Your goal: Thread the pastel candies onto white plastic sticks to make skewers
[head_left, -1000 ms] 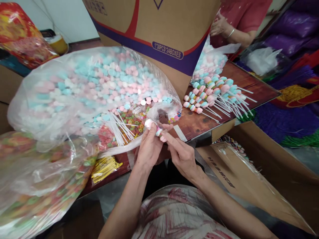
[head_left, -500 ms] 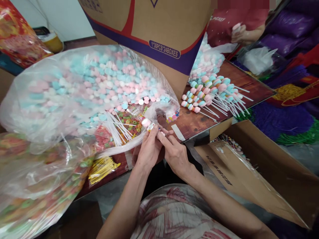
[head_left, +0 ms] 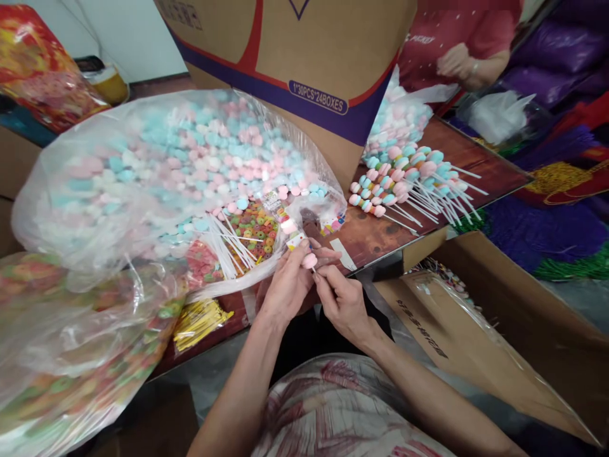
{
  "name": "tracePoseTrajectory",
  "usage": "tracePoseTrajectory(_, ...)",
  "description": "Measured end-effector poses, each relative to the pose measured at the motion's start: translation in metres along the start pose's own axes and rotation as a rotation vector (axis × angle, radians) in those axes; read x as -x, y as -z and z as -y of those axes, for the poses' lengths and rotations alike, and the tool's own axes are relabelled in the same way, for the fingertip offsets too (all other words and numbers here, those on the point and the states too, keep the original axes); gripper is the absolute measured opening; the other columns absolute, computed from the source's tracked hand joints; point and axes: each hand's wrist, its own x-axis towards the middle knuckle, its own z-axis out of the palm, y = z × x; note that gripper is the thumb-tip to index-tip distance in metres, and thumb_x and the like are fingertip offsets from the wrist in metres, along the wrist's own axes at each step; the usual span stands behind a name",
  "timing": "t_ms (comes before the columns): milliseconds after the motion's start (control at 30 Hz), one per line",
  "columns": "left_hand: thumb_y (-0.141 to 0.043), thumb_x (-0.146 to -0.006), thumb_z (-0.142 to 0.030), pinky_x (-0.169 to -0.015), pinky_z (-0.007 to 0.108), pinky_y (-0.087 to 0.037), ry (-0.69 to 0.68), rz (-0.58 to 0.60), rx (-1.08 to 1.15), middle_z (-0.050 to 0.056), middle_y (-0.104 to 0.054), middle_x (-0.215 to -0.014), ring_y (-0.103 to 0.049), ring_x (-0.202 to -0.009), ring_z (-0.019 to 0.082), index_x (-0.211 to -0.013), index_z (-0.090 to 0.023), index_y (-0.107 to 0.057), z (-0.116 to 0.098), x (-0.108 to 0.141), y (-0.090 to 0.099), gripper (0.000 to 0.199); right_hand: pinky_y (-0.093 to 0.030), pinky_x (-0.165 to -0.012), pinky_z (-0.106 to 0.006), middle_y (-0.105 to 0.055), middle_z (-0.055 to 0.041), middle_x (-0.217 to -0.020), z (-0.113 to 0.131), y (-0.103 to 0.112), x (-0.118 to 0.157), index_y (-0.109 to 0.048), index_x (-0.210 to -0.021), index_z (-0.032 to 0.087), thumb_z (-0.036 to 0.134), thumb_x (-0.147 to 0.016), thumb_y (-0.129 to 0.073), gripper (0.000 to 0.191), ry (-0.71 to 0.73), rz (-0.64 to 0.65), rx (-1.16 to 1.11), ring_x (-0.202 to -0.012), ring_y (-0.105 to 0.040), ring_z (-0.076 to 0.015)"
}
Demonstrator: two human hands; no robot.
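Near the table's front edge, my left hand (head_left: pixel 287 285) is closed round a marshmallow skewer (head_left: pixel 309 261), whose pink end piece shows between the thumb and fingers. A clear printed wrapper (head_left: pixel 295 240) stands above that thumb, with a pink marshmallow showing in it; how much of the skewer it covers is hard to see. Thumb and forefinger of my right hand (head_left: pixel 341 293) pinch the short visible bit of white stick just below the pink piece. Beside my left hand, loose white sticks (head_left: pixel 231 244) lie over ring-shaped gummies (head_left: pixel 261 231).
A big clear bag of pastel marshmallows (head_left: pixel 181 146) fills the left. Finished skewers (head_left: pixel 399 178) are piled on the right of the table (head_left: pixel 371 238). Yellow twist ties (head_left: pixel 202 322) lie in front. A tall carton (head_left: pixel 304 51), an open box (head_left: pixel 523 285) and a co-worker (head_left: pixel 457 44) surround these.
My right hand has drawn slightly down and away from my left, baring the pink marshmallow and stick. More of the wrapper shows upright. The co-worker's hand has shifted.
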Motion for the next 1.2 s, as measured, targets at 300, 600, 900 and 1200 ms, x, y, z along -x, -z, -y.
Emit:
tracePoseTrajectory(300,-0.072,-0.077,-0.056,-0.072,0.023,-0.055,-0.147,-0.191,-0.249,0.004,-0.071,-0.094,-0.07,-0.084,0.015,-0.097,-0.021,-0.06,-0.011,0.008,0.006,0.043,-0.04,-0.054,-0.021,-0.056,0.0025,-0.068,-0.002,0.013,-0.012,-0.059,-0.09,0.019,0.02,-0.097,-0.05,0.012,-0.02,-0.032,-0.037,-0.054,-0.048,-0.0086)
tracePoseTrajectory(600,-0.08,-0.069,-0.047,-0.043,0.014,-0.041,-0.274,-0.305,-0.308,-0.002,-0.062,-0.07,-0.057,-0.055,0.008,-0.084,-0.018,-0.061,-0.011,0.005,0.005,0.038,-0.044,-0.058,-0.021,-0.063,-0.0006,-0.072,-0.004,0.008,-0.007,-0.059,-0.092,0.019,0.019,-0.098,-0.047,0.014,0.089,-0.026,0.071,-0.058,-0.056,-0.0094)
tracePoseTrajectory(900,-0.072,-0.076,-0.032,-0.044,0.015,-0.031,-0.339,-0.277,-0.338,-0.005,-0.048,-0.054,-0.039,-0.047,0.005,-0.074,-0.017,-0.059,-0.011,-0.002,0.011,0.02,-0.045,-0.06,-0.022,-0.062,-0.0013,-0.07,-0.006,0.007,-0.006,-0.057,-0.092,0.018,0.016,-0.098,-0.047,0.012,0.172,-0.016,0.175,-0.057,-0.058,-0.0111)
tracePoseTrajectory(1200,-0.075,-0.074,-0.031,-0.045,0.018,-0.024,-0.303,-0.183,-0.279,-0.005,-0.041,-0.056,-0.03,-0.049,0.005,-0.068,-0.016,-0.057,-0.011,0.003,0.012,0.024,-0.042,-0.057,-0.022,-0.06,0.0006,-0.067,-0.002,0.011,-0.013,-0.059,-0.089,0.019,0.016,-0.097,-0.046,0.015,0.177,-0.019,0.169,-0.054,-0.054,-0.0099)
